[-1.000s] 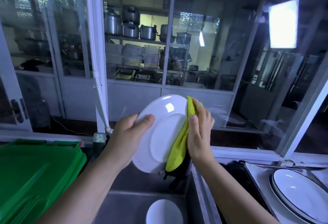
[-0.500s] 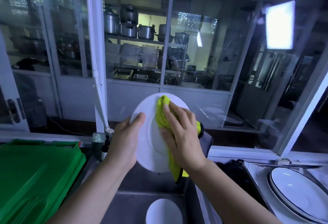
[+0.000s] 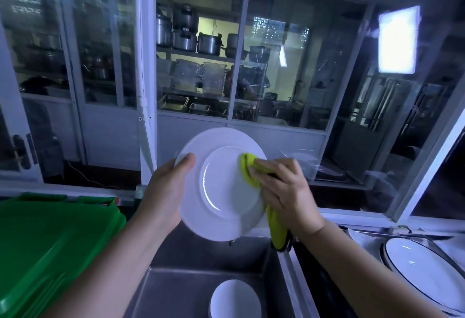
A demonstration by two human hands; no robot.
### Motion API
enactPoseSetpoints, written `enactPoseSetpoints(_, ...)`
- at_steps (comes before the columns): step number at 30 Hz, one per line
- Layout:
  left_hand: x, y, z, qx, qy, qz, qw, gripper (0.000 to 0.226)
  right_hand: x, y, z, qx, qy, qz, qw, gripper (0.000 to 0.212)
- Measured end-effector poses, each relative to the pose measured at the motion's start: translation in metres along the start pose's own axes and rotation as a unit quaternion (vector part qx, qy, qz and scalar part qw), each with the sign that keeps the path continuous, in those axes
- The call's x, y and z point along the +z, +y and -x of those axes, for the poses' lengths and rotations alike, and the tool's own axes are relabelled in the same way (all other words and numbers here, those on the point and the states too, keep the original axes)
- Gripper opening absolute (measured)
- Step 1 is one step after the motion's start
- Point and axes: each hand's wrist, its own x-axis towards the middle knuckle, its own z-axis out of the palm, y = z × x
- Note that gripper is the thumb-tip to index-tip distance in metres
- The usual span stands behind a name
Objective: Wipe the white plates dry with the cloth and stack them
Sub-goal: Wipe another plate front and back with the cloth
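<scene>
Left of the sink (image 3: 171, 290): green plastic bin lid (image 3: 50, 242), closed; contents not visible.

Above the sink, left side: left hand (image 3: 163, 192) clamped on the left rim of the white plate (image 3: 221, 199), with the thumb on the face and the fingers hidden behind. The plate is in the air above the sink, tilted nearly upright with its face to the camera.

In the sink basin, below the plate: one round white dish (image 3: 235, 300), cut off by the lower edge; plate or bowl, cannot tell.

Above the sink, right side: yellow cloth (image 3: 247, 169) bunched against the plate's right side. The right hand (image 3: 284, 192) is curled round the cloth and its fingertips press it to the plate. The cloth's tail hangs below the palm.

Right of the sink: metal tray (image 3: 364, 236) holding a dark-rimmed white plate (image 3: 425, 275), lying flat. Whether more plates sit under it, cannot tell.
</scene>
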Motion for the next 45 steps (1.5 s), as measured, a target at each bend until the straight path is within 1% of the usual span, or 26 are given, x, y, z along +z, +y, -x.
enactPoseSetpoints(3,-0.008,0.002,0.000,-0.016,-0.035,-0.001,0.999,0.024,-0.007,0.005,-0.031,0.032,0.049,-0.013,0.998,0.030)
enactPoseSetpoints(5,-0.011,0.003,0.000,-0.017,-0.043,-0.001,0.999,0.018,-0.003,0.003,-0.045,0.067,0.034,-0.052,0.996,0.034)
enactPoseSetpoints(8,-0.020,0.009,-0.001,-0.021,-0.035,0.020,0.999,0.020,0.008,-0.004,-0.040,0.115,0.024,-0.098,0.988,0.038)
enactPoseSetpoints(11,-0.030,0.015,-0.006,-0.026,0.000,0.062,0.998,0.033,0.025,-0.022,-0.016,0.154,0.059,-0.082,0.983,0.041)
enactPoseSetpoints(13,-0.033,0.016,-0.010,-0.028,0.031,0.090,0.995,0.033,0.044,-0.042,0.002,0.181,0.078,-0.063,0.978,0.045)
enactPoseSetpoints(15,-0.032,0.012,-0.013,-0.032,0.049,0.122,0.991,0.027,0.064,-0.065,0.019,0.196,0.081,-0.043,0.976,0.050)
enactPoseSetpoints(19,-0.029,-0.004,-0.011,-0.068,0.057,0.161,0.983,0.018,0.096,-0.100,0.042,0.167,0.032,0.012,0.985,0.055)
enactPoseSetpoints(21,-0.026,-0.013,-0.010,-0.073,0.032,0.186,0.979,0.018,0.102,-0.107,0.040,0.145,0.021,0.050,0.988,0.053)
enactPoseSetpoints(23,-0.024,-0.020,-0.009,-0.089,0.004,0.197,0.976,0.023,0.101,-0.107,0.029,0.114,0.022,0.067,0.991,0.049)
enactPoseSetpoints(28,-0.019,-0.031,-0.007,-0.127,-0.050,0.224,0.965,0.028,0.093,-0.098,0.022,0.060,0.025,0.071,0.995,0.039)
enactPoseSetpoints(31,-0.009,-0.036,-0.004,-0.141,-0.073,0.215,0.964,0.030,0.080,-0.092,0.038,-0.003,-0.003,0.084,0.996,0.034)
enactPoseSetpoints(32,-0.005,-0.039,-0.003,-0.139,-0.076,0.215,0.964,0.030,0.074,-0.089,0.046,-0.012,-0.009,0.086,0.996,0.032)
enactPoseSetpoints(34,0.004,-0.044,-0.001,-0.132,-0.075,0.215,0.965,0.030,0.060,-0.080,0.065,0.024,0.002,0.072,0.997,0.030)
enactPoseSetpoints(36,0.014,-0.050,0.002,-0.119,-0.077,0.193,0.971,0.032,0.043,-0.068,0.083,0.094,0.017,0.048,0.994,0.030)
enactPoseSetpoints(40,0.046,-0.071,0.019,-0.093,-0.103,0.115,0.984,0.019,0.009,-0.032,0.106,0.192,0.044,0.047,0.979,0.035)
enactPoseSetpoints(42,0.069,-0.087,0.031,-0.090,-0.110,0.080,0.987,0.018,-0.009,-0.011,0.112,0.243,0.058,0.045,0.967,0.035)
enactPoseSetpoints(43,0.082,-0.095,0.037,-0.090,-0.116,0.064,0.987,0.019,-0.019,0.000,0.115,0.254,0.061,0.047,0.964,0.034)
enactPoseSetpoints(45,0.112,-0.112,0.050,-0.097,-0.125,0.028,0.987,0.019,-0.040,0.019,0.123,0.249,0.053,0.058,0.965,0.035)
